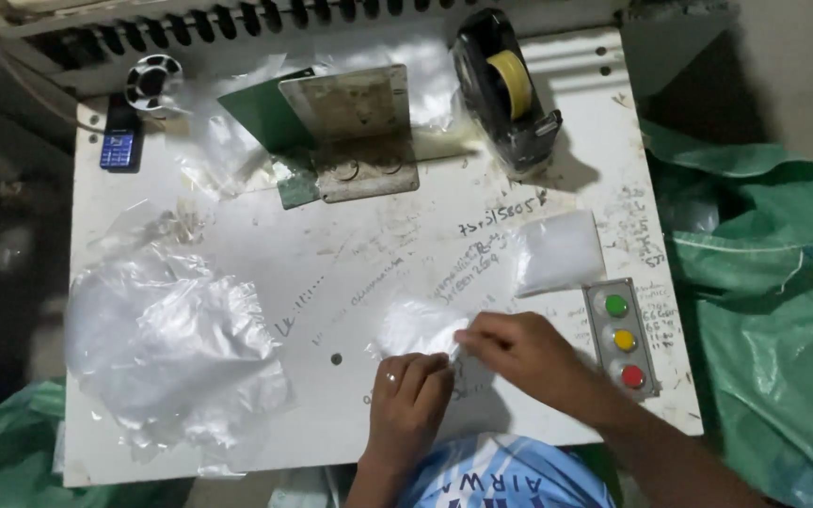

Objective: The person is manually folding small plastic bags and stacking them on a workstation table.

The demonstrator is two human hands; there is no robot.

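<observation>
Both your hands meet on a small clear plastic bag [418, 326] lying on the white tabletop [350, 273], just left of the three-button control box [623, 339]. Your left hand [411, 400] has its fingers curled together, pinching the bag's near edge — your right hand [519, 350] pinches the same edge beside it. A filled white packet [557, 250] lies just above the box; a heap of clear bags [176, 353] sits far to its left.
</observation>
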